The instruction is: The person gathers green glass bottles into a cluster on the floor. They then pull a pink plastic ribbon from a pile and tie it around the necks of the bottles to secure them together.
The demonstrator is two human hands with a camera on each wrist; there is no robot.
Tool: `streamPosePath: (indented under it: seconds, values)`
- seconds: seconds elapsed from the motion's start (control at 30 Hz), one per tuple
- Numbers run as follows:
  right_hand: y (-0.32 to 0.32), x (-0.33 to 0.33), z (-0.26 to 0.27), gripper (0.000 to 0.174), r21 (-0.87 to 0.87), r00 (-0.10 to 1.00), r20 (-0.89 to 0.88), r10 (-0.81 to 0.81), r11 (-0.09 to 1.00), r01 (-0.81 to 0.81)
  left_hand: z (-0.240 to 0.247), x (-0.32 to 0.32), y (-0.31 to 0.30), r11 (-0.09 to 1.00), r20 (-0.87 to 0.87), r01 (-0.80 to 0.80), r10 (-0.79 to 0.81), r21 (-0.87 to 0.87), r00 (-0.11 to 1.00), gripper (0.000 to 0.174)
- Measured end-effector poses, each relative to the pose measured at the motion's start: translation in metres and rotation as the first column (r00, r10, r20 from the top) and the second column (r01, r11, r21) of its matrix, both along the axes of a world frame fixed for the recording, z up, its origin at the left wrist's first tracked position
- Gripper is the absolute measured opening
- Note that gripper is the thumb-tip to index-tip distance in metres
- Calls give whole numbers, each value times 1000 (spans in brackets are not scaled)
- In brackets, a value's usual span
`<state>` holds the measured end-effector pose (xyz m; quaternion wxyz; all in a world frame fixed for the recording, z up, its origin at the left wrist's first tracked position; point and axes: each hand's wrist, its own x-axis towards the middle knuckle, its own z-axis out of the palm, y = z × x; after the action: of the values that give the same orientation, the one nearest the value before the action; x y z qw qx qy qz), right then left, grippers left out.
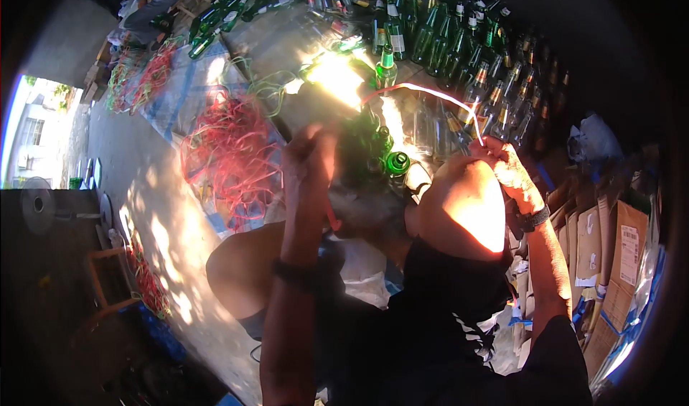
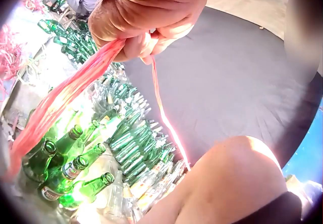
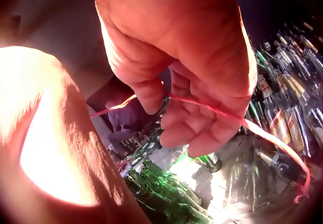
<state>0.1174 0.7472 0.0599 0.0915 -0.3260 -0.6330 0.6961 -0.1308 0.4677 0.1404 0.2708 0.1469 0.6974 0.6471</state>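
Observation:
My left hand is raised over the space between the knees and grips a red plastic twine. In the left wrist view, a wide flat band of it runs down to the left from the fist, and a thin strand hangs to the right. My right hand, beside the right knee, pinches the twine between thumb and fingers; its loose end curls beyond the fingers. Several green glass bottles stand close together below the left hand. One green bottle points its mouth up towards the head camera.
A tangled heap of red twine lies on a sheet to the left. Many glass bottles crowd the floor ahead and to the right. Flattened cardboard stands at the right side. The bare right knee rises beside the right hand.

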Motion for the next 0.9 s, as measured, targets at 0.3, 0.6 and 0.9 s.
streamPosePath:
  seconds: [0.3, 0.6, 0.9]
  values:
    - [-4, -82, -21, 27, 37, 995, 100, 28, 999, -32, -40, -65, 29, 996, -116, 9, -19, -86, 993, 30]
    - [8, -162, -54, 24, -54, 981, 133, 143, 989, -137, -115, -134, 30, 958, -103, -165, 145, -232, 984, 27]
    - [26, -216, -152, 22, 233, 952, 179, 249, 929, -287, -229, -172, 4, 884, -130, -154, 107, -441, 986, 29]
